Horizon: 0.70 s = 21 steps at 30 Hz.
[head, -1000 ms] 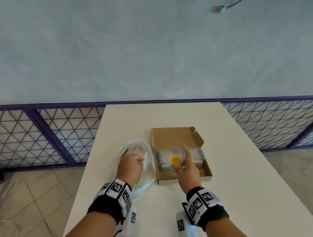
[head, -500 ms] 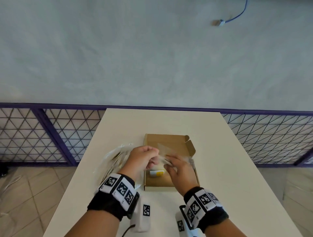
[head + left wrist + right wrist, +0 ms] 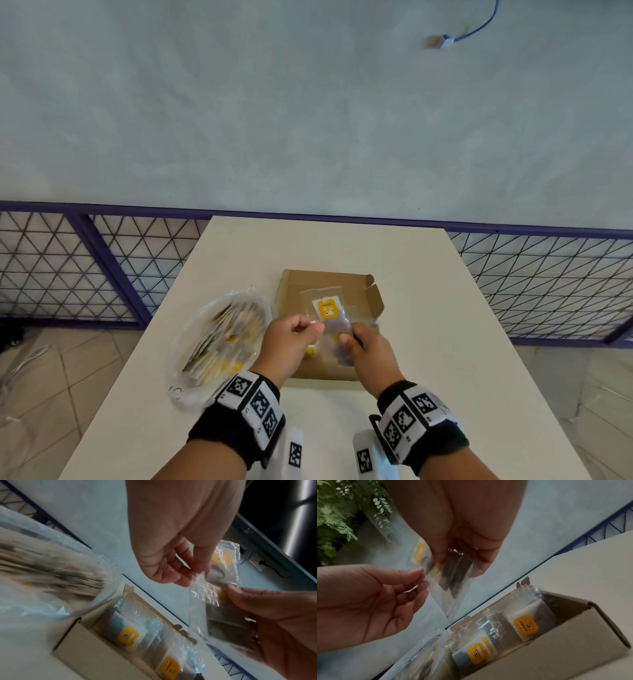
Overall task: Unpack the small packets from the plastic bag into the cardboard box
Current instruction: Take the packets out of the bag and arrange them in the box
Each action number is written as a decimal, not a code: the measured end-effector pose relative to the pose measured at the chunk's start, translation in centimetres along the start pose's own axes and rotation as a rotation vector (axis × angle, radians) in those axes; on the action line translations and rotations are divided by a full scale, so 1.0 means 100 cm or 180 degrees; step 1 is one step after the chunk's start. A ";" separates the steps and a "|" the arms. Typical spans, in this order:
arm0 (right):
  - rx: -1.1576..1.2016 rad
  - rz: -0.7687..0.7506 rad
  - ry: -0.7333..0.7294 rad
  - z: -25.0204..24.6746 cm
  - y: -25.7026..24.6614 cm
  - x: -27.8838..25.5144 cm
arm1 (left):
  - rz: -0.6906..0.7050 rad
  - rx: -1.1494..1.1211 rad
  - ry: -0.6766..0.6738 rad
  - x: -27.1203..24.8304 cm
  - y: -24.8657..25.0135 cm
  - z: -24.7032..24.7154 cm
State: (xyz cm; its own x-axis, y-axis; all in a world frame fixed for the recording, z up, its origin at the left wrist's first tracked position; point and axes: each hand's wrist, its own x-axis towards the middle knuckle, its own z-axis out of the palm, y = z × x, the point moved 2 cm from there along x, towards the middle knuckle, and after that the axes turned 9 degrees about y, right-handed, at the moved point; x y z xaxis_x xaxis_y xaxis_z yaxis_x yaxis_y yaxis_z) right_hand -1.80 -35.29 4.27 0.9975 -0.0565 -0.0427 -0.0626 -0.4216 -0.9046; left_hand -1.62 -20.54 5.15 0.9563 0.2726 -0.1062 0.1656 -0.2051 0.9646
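A clear small packet (image 3: 329, 310) with a yellow label is held upright over the open cardboard box (image 3: 371, 299). My left hand (image 3: 315, 329) pinches the packet's lower left edge and my right hand (image 3: 346, 337) pinches its lower right. The left wrist view shows the left hand (image 3: 193, 577) and right hand (image 3: 238, 591) on the packet (image 3: 222, 561). Several packets (image 3: 525, 627) with yellow labels lie in the box (image 3: 573, 650). The clear plastic bag (image 3: 219, 342), still holding several packets, lies on the table left of the box.
The white table (image 3: 445, 359) has its left edge just beyond the bag and bare surface right of the box. A purple mesh fence (image 3: 85, 267) runs behind the table. A green plant (image 3: 337, 507) shows in the right wrist view.
My left hand left the plastic bag and came over the box. My right hand rose from the box. Both now pinch one packet, held higher and upright.
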 end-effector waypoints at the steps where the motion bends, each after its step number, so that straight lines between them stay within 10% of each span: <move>1: 0.0034 0.0036 -0.0038 -0.001 0.002 0.001 | 0.0027 0.0056 0.0055 0.002 0.000 -0.002; 8: -0.1101 -0.0191 0.0137 -0.029 0.017 0.028 | 0.0112 0.0400 0.0703 0.023 -0.013 -0.026; 21: -0.3221 -0.0618 -0.1052 0.002 0.042 0.046 | 0.0588 0.2353 -0.0246 0.039 -0.049 -0.009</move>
State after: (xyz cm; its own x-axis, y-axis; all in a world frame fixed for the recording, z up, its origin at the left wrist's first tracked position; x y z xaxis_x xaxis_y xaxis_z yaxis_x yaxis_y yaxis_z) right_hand 2.54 -37.15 0.14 0.9434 0.2749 -0.1858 0.2504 -0.9572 -0.1450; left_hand 1.08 -17.65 0.26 0.9937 0.1117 -0.0015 0.0935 -0.8239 0.5590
